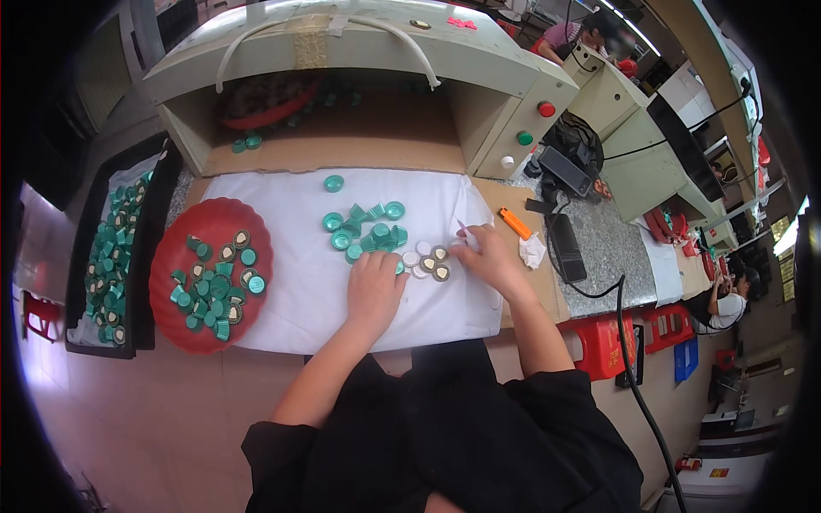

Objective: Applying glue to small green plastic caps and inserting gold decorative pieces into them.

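Person's left hand (376, 286) sits at the near edge of loose green caps (380, 232) on white cloth (291, 256); right hand (490, 259) grips a thin pale tool (463, 227) beside small round discs (428, 264) (some pale-centred). Red scalloped plate (205, 219), left, holds more caps; black tray (142, 265) beyond, likewise.

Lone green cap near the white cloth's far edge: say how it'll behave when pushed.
The green cap looks small and shiny, so it is probably light and perhaps slippery. Apparently flat on the white cloth, it would likely slide first; its round outline might let it roll if tipped.
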Motion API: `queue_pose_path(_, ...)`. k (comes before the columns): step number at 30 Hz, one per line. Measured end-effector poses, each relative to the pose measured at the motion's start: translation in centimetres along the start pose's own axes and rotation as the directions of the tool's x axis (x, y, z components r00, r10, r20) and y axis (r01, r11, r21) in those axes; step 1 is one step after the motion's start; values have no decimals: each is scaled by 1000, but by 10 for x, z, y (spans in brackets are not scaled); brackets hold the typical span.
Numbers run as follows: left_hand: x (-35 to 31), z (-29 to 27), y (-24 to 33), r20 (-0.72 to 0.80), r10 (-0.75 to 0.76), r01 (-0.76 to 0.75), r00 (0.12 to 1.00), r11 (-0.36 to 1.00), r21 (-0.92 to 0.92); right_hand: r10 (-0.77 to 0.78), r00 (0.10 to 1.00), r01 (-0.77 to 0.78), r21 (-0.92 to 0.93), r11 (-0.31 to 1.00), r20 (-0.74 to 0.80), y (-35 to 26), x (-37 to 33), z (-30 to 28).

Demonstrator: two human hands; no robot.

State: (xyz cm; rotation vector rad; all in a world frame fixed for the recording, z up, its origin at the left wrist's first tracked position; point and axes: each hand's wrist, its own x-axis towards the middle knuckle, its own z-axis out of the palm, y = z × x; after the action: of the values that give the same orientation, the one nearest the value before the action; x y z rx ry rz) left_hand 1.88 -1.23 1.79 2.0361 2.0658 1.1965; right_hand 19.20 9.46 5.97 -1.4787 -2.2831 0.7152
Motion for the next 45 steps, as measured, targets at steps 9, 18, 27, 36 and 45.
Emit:
queue_pose_path(9,-2,2,-4,17,-14,16,1000,997,-81,-52,994,51,10,999,98,23,5,-11)
queue_pose_path(18,-7,3,2,-2,-78,78,997,997,-28,11,982,-6,-24,1000,189,19,3,-14)
queue_pose_path(27,-12,-5,7,52,-396,371,917,795,-479,-4,997,6,-25,1000,82,27,0,-23)
queue_pose_path(36,-22,-12,14,290,-461,436,839,248,-865,-179,978,159,171,972,106,-12,-5,-11)
queue_pose_path(45,-24,-10,0,309,-435,418,846,180,-890,-42,823,-566,824,25,567,-4,8,1)
